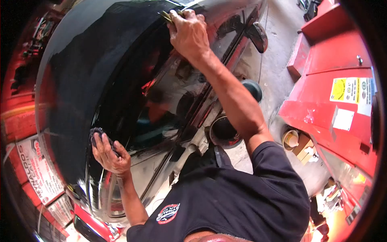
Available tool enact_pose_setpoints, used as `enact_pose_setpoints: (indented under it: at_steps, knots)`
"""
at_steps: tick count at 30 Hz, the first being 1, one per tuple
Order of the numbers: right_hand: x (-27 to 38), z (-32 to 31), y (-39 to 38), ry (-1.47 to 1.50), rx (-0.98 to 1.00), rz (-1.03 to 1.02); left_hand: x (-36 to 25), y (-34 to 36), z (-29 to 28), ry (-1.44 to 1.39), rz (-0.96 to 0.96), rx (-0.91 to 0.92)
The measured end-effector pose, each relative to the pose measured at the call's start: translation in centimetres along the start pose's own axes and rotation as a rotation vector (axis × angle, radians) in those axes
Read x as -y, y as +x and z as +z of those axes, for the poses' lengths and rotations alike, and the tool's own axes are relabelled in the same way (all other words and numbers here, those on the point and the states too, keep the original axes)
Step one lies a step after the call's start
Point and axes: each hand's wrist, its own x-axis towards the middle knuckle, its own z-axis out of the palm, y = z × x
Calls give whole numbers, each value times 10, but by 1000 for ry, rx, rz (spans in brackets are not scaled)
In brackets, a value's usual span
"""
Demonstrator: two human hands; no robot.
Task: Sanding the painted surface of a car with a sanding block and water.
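Note:
A glossy black car [68,80] fills the left and middle of the head view. My left hand [109,155] is closed on a dark pad [98,134] held against the car's body, low on the left. My right arm reaches up across the car to its upper edge, where my right hand [189,34] grips an olive-yellow cloth or pad [166,16] against the surface; its exact shape is partly hidden by my fingers. The car's side mirror [258,37] sticks out to the right of that hand.
Red cabinets [326,48] line the right side, with a cardboard box [303,152] and a tub [290,140] on the floor beside them. A dark bucket [222,130] and a round dark container [254,90] stand beside the car, under my right arm. Red signboards [32,169] line the left.

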Motion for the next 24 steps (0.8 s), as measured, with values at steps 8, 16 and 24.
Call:
enact_pose_setpoints:
  at_steps: [8, 16, 24]
  knots:
    - [129, -51, -68, 381, 279, -333, 10, -13, -2, 3, -32, -17]
    - [54, -15, -25, 75, 234, -89, 3, -6, 4, -28, -44, -52]
    - [99, -33, -45, 198, 125, -380, 8, -13, -5, -7, -58, -60]
